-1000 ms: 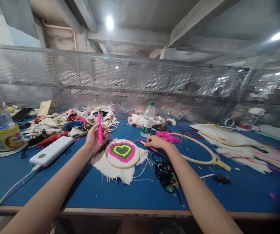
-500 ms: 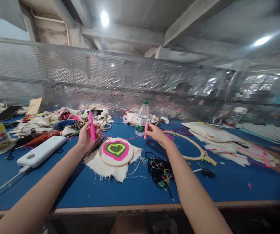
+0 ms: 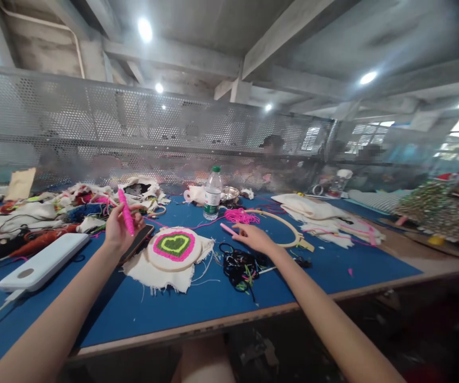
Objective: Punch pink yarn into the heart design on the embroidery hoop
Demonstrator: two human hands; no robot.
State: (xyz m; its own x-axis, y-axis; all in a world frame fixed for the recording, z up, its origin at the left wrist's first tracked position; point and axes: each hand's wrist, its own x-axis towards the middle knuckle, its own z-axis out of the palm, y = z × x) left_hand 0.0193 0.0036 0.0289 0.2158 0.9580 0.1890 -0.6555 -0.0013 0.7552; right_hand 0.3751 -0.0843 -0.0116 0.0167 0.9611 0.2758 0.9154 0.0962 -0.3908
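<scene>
Dark phone (image 3: 139, 243) — partly hidden behind left hand (image 3: 118, 230) holding pink tool (image 3: 126, 213).

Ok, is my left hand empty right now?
No, your left hand holds a bright pink pen-shaped tool.

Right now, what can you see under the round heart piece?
Frayed white cloth spreads from under the heart piece, over the blue tabletop; anything directly beneath that piece is hidden.

A hot-pink pen-shaped tool (image 3: 126, 213) with tapered ends stands tilted in the left hand (image 3: 121, 230) — upper end leaning left. A slim light-pink rod (image 3: 227, 230) is pinched in the right hand (image 3: 251, 236) — at a shallow slant, its free end pointing left.
</scene>
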